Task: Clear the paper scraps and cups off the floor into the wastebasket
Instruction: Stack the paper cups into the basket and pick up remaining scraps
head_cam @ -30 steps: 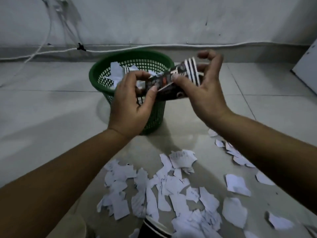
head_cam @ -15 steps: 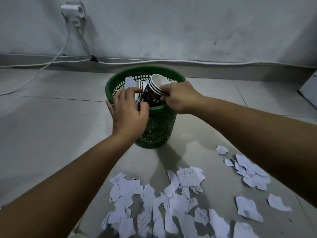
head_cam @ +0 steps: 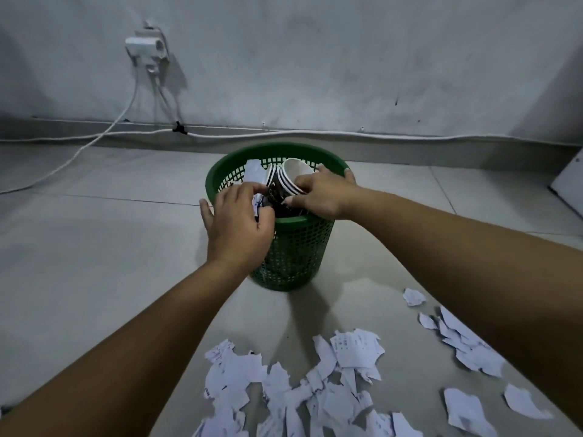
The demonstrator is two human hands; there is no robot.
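I'm pinching the striped paper cup point(head_cam: 291, 181) with my right hand point(head_cam: 321, 197) inside the green wastebasket point(head_cam: 303, 244), left hand point(head_cam: 238, 228) curling onto scraps; leaning on the rim risks tipping it.

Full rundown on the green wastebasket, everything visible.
The round green plastic wastebasket has a solid rolled rim and lattice-mesh walls tapering toward the base. It stands upright on the pale tiled floor near the wall, beyond the torn white paper scraps. Inside it are white paper pieces and dark paper cups with white striped rims, tilted. The right hand holds a cup, fingers reaching the far rim; the left hand is at the near rim, its grip unclear.
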